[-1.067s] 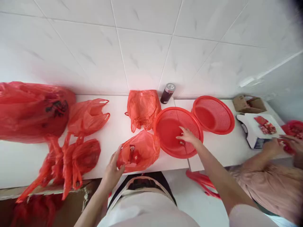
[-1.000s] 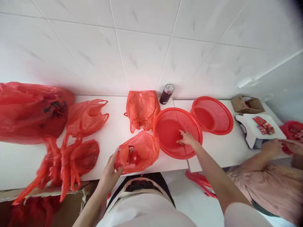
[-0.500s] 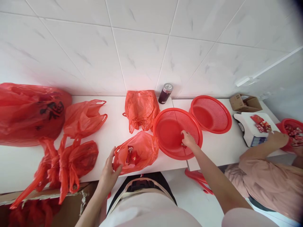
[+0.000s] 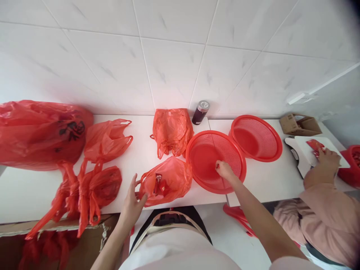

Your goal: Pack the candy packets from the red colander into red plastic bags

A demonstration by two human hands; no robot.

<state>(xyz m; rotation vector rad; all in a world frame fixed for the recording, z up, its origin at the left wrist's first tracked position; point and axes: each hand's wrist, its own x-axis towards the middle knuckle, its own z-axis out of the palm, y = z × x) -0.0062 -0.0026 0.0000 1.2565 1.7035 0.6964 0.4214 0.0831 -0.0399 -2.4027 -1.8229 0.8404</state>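
A red plastic bag (image 4: 180, 183) lies near the table's front edge with its mouth toward the left. Inside it are small red packets (image 4: 161, 187), one with dark and white print. My left hand (image 4: 132, 202) grips the rim of the mouth, thumb on the near side and fingers on the far side. To the right stands a red perforated basket (image 4: 199, 153). My right hand (image 4: 224, 170) is over its inside with the fingers curled closed; whatever they hold is hidden. I see nothing else inside this basket.
Behind are folded red bags (image 4: 173, 129), a dark tumbler (image 4: 200, 114) and a second red basket (image 4: 253, 138). Filled, knotted bags (image 4: 105, 187) lie left, above a cardboard box (image 4: 95, 240). At right, a co-worker's hand (image 4: 327, 157) touches packets on a white scale (image 4: 302, 150).
A small packet seen under my right fingertips in the basket no longer shows, and those fingers have closed. The co-worker's hand has moved onto the packets on the scale. The view has shifted slightly.
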